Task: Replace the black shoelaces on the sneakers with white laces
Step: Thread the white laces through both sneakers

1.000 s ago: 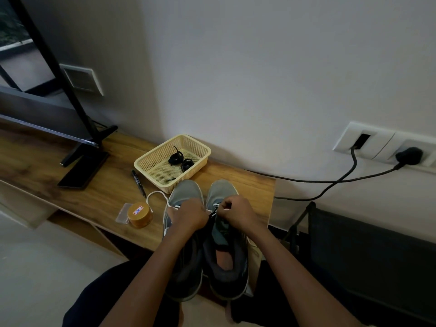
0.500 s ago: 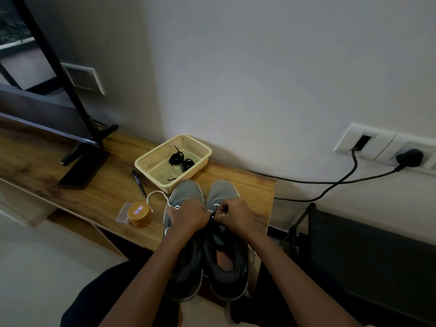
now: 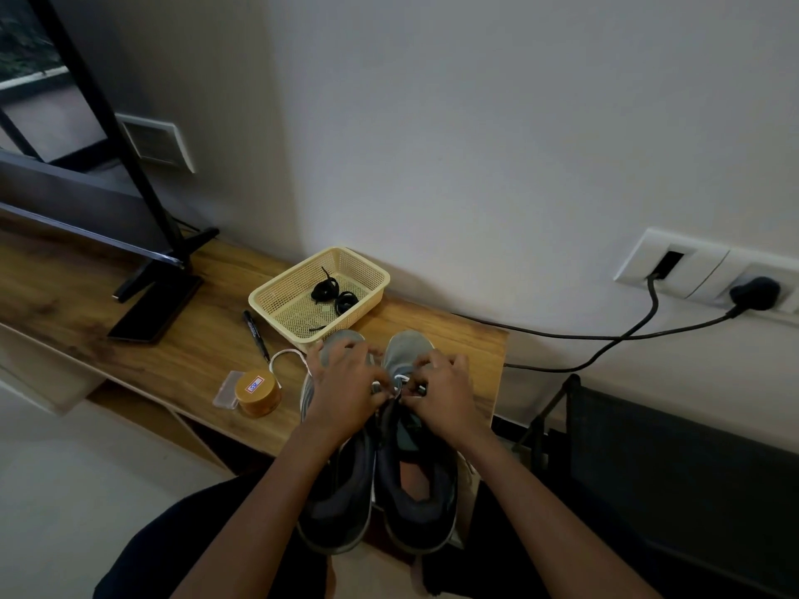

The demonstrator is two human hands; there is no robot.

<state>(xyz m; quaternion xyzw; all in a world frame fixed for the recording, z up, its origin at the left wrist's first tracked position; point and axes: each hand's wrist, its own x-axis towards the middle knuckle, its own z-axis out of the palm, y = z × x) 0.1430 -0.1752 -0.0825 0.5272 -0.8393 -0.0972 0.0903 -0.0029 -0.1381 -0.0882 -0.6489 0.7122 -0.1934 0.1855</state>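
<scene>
- Sneakers [image 3: 341,490]: two, grey, side by side on the counter [image 3: 129,322], with toes toward the wall and heels over the front edge.
- White lace [image 3: 400,378]: it shows in two places. A short stretch lies across the eyelets of the right sneaker [image 3: 415,482] between the hands. A loop lies on the counter just left of the left sneaker. Whether these are one lace or two I cannot tell.
- Black laces [image 3: 324,291]: two coiled bundles, touching each other, inside the basket [image 3: 276,287].
- Left hand [image 3: 346,391]: it lies over the front of the left sneaker. The fingers are curled, and the fingertips pinch the white lace at the gap between the two shoes.
- Right hand [image 3: 445,391]: it is over the right sneaker. Thumb and forefinger are pinched together at the eyelets, on the white lace as far as shows.
- One cream mesh basket stands just behind the sneakers' toes.
- One black marker [image 3: 255,335] lies left of the basket.
- One round amber tin [image 3: 258,391] touches one small clear box [image 3: 229,391], near the counter's front edge.
- One black screen stand [image 3: 155,304] is at the far left.
- Two black cables run to the wall sockets [image 3: 709,270]. One ends in a plug [image 3: 754,291].
</scene>
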